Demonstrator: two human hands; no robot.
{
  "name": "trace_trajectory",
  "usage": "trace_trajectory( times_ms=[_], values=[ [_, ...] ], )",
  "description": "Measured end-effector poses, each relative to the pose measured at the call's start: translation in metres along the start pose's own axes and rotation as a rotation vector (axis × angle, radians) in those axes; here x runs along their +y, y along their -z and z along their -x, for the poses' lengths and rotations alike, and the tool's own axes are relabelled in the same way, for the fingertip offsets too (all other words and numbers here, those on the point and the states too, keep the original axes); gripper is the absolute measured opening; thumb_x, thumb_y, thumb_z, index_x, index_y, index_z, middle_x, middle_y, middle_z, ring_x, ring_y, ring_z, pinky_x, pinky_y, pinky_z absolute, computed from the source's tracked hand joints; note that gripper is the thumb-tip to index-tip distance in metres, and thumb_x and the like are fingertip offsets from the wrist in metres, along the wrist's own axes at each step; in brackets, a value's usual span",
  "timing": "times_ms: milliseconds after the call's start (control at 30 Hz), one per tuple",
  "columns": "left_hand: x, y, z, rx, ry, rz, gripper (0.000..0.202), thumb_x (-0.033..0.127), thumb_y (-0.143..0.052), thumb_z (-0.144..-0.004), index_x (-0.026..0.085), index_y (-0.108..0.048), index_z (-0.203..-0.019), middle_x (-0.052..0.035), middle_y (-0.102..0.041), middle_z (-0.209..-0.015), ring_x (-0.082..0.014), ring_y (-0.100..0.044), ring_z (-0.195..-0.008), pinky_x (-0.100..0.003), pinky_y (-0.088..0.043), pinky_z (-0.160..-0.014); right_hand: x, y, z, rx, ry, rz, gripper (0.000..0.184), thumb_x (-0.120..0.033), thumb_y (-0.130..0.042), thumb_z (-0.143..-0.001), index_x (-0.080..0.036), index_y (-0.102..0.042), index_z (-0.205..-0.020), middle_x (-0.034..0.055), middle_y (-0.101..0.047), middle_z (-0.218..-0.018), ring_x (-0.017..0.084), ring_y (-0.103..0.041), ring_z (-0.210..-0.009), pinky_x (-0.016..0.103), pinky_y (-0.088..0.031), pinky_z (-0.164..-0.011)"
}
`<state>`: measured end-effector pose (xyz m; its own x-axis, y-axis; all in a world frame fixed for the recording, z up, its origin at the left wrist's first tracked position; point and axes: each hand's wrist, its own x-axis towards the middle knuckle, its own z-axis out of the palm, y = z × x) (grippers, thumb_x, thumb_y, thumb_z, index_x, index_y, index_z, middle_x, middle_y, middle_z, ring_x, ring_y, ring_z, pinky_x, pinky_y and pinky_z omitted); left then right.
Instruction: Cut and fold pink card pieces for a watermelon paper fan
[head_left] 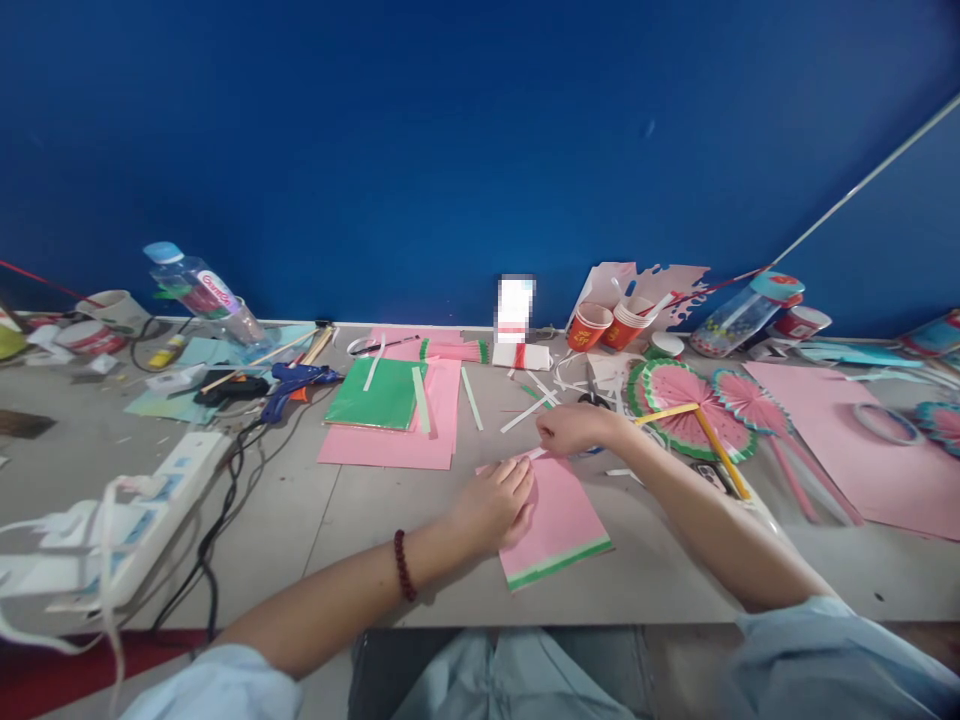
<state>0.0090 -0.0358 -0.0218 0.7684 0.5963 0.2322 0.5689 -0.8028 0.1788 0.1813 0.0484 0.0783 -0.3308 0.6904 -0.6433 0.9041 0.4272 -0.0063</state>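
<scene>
Pink sheet (559, 520), one: left hand (496, 503) flat atop; right grip (576, 429) seemingly pinching one white strip (536, 454).

Green-edged pink sheet (564, 515) partly covered by the left hand (500, 500), fingertips of the right hand (576, 430) curled out of sight, upright white object (514, 305) pixelated, rightmost fan (942, 426) cut off by the right edge, right sleeve (840, 650) blurred and cropped

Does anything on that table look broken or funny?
Yes, the ragged pink paper behind the red cups looks odd: its edge is jagged, while the pink sheet under the left hand has straight edges. White strips also lie scattered untidily near the right hand. I can't see any spill.
</scene>
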Motion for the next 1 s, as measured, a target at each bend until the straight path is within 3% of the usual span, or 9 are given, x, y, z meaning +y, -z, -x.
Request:
trace_trajectory(
  times_ms=[400,700,1000],
  values=[
    [0.001,0.003,-0.001,-0.054,-0.012,-0.049,0.047,0.026,-0.04,-0.085,0.006,-0.043,-0.128,-0.0169,-0.049,-0.133,-0.0265,-0.047,-0.116,-0.038,-0.039,-0.095,-0.004,0.0,0.002,-0.042,-0.047,0.018,0.026,-0.021,-0.047,-0.075,-0.016,-0.066,-0.092,0.0116,-0.068,-0.098,0.025,-0.062,-0.085,0.027,-0.036,-0.057],
    [0.002,0.006,-0.001,-0.054,-0.027,-0.09,0.046,0.026,-0.041,-0.085,0.006,-0.045,-0.126,-0.0168,-0.049,-0.133,-0.0266,-0.049,-0.111,-0.037,-0.039,-0.092,-0.009,-0.004,0.003,-0.03,-0.109,0.043,0.032,-0.025,-0.044,-0.083,-0.014,-0.064,-0.105,0.0158,-0.065,-0.112,0.028,-0.062,-0.099,0.032,-0.045,-0.07],
    [0.001,-0.002,0.0,-0.031,-0.043,-0.135,0.045,0.026,-0.041,-0.085,0.006,-0.046,-0.125,-0.017,-0.05,-0.132,-0.0249,-0.05,-0.111,-0.036,-0.038,-0.091,-0.018,-0.01,-0.004,-0.048,-0.19,0.079,0.032,-0.015,-0.052,-0.079,-0.011,-0.064,-0.108,0.0179,-0.065,-0.112,0.028,-0.063,-0.101,0.034,-0.049,-0.076]
  ],
)
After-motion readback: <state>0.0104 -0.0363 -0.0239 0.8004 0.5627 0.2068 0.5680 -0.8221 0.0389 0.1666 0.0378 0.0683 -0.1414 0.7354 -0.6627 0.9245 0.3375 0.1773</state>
